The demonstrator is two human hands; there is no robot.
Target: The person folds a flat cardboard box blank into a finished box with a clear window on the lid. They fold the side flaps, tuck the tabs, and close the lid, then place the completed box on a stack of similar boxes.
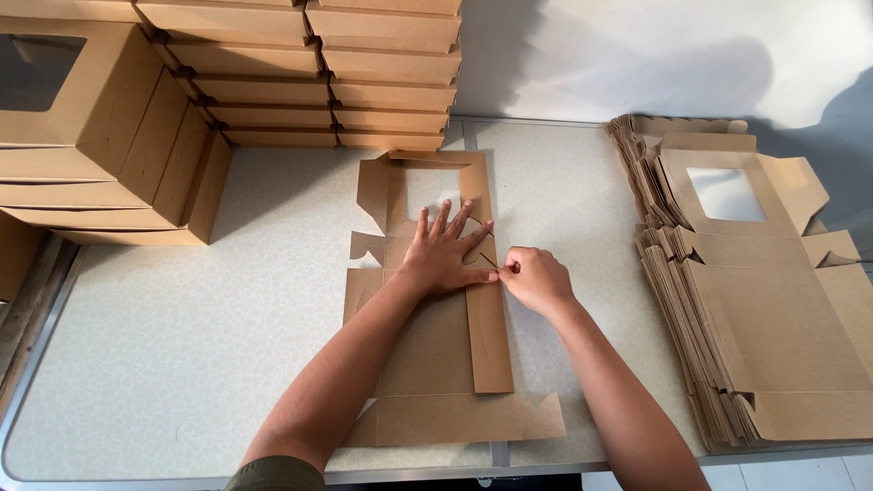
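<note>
Nearest the camera, the near flap of a flat brown cardboard box blank (427, 355) lies across the near edge of the pale speckled table (164, 345), just short of its metal rim. The blank lies unfolded on the table's middle, its long axis running from near to far; the end with the cut-out window points far, toward the wall, and the wide flap end points near. One long side panel on its right is folded in over the sheet.

The left hand (447, 252) is open and pressed flat on the blank, fingers spread and pointing far, just below the window. The right hand (536, 280) is beside it at the blank's right edge, its fingertips pinched on a small tab there, touching the left hand's thumb side.

To the right lies a thick stack of unfolded blanks (773, 300), the top one window-end far. At far left stand folded windowed boxes (100, 127) in stacks, and further stacks of closed boxes (364, 73) stand against the far wall.
</note>
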